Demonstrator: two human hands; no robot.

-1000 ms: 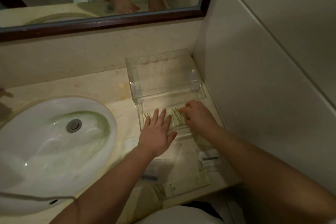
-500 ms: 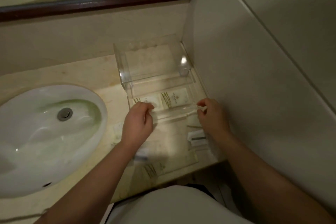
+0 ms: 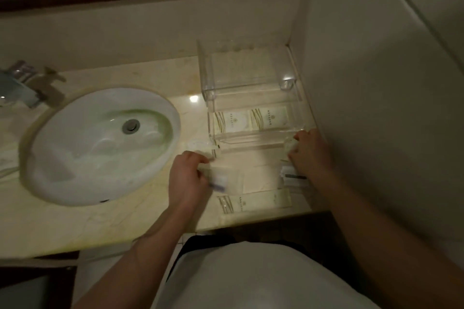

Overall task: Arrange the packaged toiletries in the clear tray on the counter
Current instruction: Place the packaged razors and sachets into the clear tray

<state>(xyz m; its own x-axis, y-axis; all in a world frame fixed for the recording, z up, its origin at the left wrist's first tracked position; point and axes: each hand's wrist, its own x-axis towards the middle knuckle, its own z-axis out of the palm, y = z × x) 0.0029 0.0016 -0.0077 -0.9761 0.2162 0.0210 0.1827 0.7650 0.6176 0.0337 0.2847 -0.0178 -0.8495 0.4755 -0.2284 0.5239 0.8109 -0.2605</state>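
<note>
— From the head camera, how much can be counted as done?

— Two cream packets [image 3: 249, 120] are seen lying flat, side by side, in the front compartment of the clear tray [image 3: 247, 84] on the counter [image 3: 140, 211]. The raised rear part of the tray appears bare. So a start is judged to have been made, with most left.

— What is left outside?

— A long cream packet [image 3: 253, 203] is seen near the counter's front edge, a small clear pack with a dark strip [image 3: 293, 178] just beside the right hand [image 3: 310, 155], and a round-looking packet [image 3: 200, 146] between the sink [image 3: 100, 144] and the tray.

— And the fingers?

— The left hand [image 3: 188, 178] is curled and pinched on a blurred pale packet [image 3: 226, 179], held in front of the tray, apart from it. The right hand's fingers [image 3: 301, 137] are bent together at the tray's front right corner around something small and pale; whether it is gripped cannot be told.
</note>
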